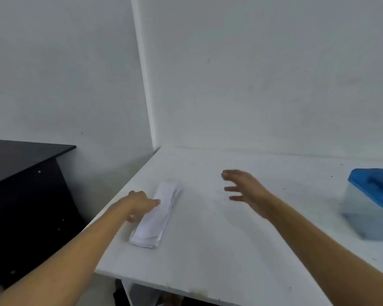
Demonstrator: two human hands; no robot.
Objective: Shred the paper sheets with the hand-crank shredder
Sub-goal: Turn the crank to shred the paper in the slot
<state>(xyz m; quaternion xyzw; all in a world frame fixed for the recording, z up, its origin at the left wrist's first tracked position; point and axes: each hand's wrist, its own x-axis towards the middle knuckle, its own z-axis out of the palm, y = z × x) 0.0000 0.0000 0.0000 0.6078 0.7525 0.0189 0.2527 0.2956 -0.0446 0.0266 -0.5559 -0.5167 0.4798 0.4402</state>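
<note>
1. Curling at the left edge of the paper stack point(152, 226), my left hand point(139, 203) lays one fingertip on top; blur hides whether it grips.
2. My right hand point(247, 188) hovers, fingers spread wide, right of the stack, not touching.
3. The shredder point(371, 208) stands far right on the white table point(230, 250).

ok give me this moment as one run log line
left hand: on paper stack, grip unclear | right hand: open, fingers spread, holds nothing | shredder: far right on table, untouched
</note>
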